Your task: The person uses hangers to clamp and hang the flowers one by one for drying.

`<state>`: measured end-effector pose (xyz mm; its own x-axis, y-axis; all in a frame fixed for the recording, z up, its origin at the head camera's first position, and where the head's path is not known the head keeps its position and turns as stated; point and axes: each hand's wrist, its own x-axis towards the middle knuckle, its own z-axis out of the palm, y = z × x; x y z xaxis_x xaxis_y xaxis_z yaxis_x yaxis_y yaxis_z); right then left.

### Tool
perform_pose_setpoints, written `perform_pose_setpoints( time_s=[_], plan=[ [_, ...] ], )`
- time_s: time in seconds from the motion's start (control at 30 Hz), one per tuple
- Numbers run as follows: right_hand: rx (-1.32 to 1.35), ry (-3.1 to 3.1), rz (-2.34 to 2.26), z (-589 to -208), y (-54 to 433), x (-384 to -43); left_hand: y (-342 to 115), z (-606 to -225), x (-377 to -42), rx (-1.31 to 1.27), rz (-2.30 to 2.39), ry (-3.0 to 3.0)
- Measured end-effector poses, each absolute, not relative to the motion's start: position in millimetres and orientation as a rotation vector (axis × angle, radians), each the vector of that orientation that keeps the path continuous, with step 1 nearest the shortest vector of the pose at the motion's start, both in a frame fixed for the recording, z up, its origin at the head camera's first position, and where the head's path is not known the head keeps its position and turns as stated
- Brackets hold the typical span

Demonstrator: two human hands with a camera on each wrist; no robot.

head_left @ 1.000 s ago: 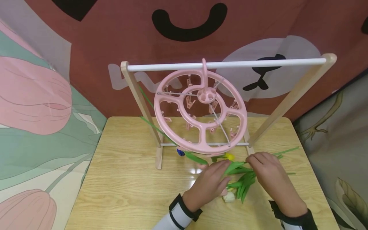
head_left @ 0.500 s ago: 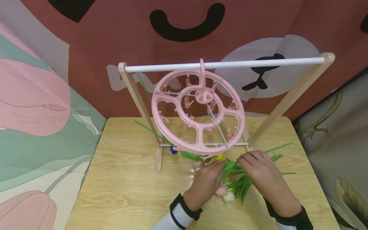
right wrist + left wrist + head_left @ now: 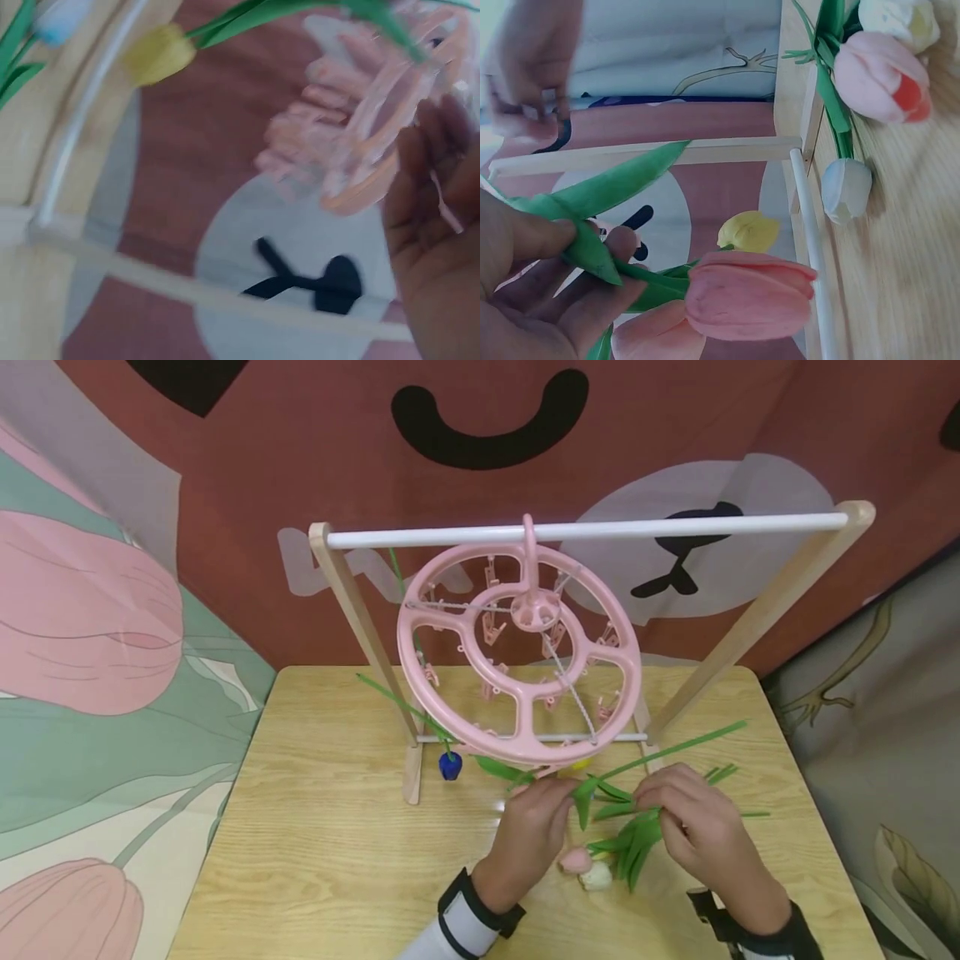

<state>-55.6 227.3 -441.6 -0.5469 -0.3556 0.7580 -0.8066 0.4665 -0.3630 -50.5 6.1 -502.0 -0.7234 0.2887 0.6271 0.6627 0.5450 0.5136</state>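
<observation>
My left hand [image 3: 528,827] pinches the green stem and leaf of a pink tulip [image 3: 750,296] between thumb and fingers, just under the front of the round pink clip hanger [image 3: 525,747]. The tulip's bare stem [image 3: 675,747] slopes up to the right, past the right hand. In the left wrist view a second pink tulip [image 3: 658,334] shows behind the held one. My right hand [image 3: 697,827] is apart from that stem, fingers loosely bent, above the leaves [image 3: 637,847] of tulips on the table. A blue tulip [image 3: 450,766] and a yellow tulip [image 3: 750,231] hang at the hanger.
The hanger hooks over the white bar [image 3: 420,536] of a wooden stand [image 3: 757,618] on the table [image 3: 315,860]. Several clips dangle inside its rings. Pink [image 3: 576,860], white [image 3: 597,876] and pale blue [image 3: 846,190] tulips lie at the right. Printed cloth [image 3: 225,627] hangs behind.
My right hand has come off the held tulip's stem and moved slightly down. That stem now shows in full length. The blue tulip has swung into fuller view, and the hanger shifted slightly.
</observation>
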Motion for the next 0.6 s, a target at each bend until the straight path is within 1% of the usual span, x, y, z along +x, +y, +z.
perform_pose_setpoints(
  time_s=[0.1, 0.23, 0.37, 0.6],
  plan=[
    [0.736, -2.333, 1.008, -456.9, 243.3, -64.8, 3.3, -502.4, -50.1, -0.753, -1.144, -2.249],
    [0.550, -2.463, 1.396, -468.5, 251.2, -87.4, -2.4, -500.4, -49.9, -0.732, -1.266, -2.205],
    [0.536, -2.463, 1.683, -473.1, 250.1, -113.1, -6.6, -498.9, -49.4, -0.732, -1.370, -2.152],
    [0.661, -2.490, 1.854, -470.8, 237.7, -149.0, -11.6, -498.4, -48.7, -0.727, -1.616, -2.049]
  ],
)
